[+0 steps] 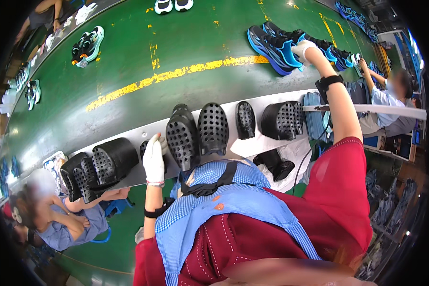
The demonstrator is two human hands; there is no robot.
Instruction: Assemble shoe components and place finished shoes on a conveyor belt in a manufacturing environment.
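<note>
My right hand [306, 51], in a white glove with the fingertips cut off, reaches far forward and closes on the heel collar of a black and blue sneaker [270, 50]. That sneaker lies at the near end of a row of similar ones. My left hand [154, 159], gloved the same way, is raised at the shelf with its fingers stretched up and nothing visible in them. It is beside a black perforated shoe form [182, 136]. A second such form [213, 126] stands to the right of that one. A small dark piece [143, 148] is partly hidden behind my left hand.
More black forms sit along the narrow white shelf [167, 125], left [114, 159] and right [282, 120]. Beyond is a green work surface [176, 43] with a yellow line. Other sneakers [88, 45] lie far left. People sit at left [71, 221] and right [386, 97].
</note>
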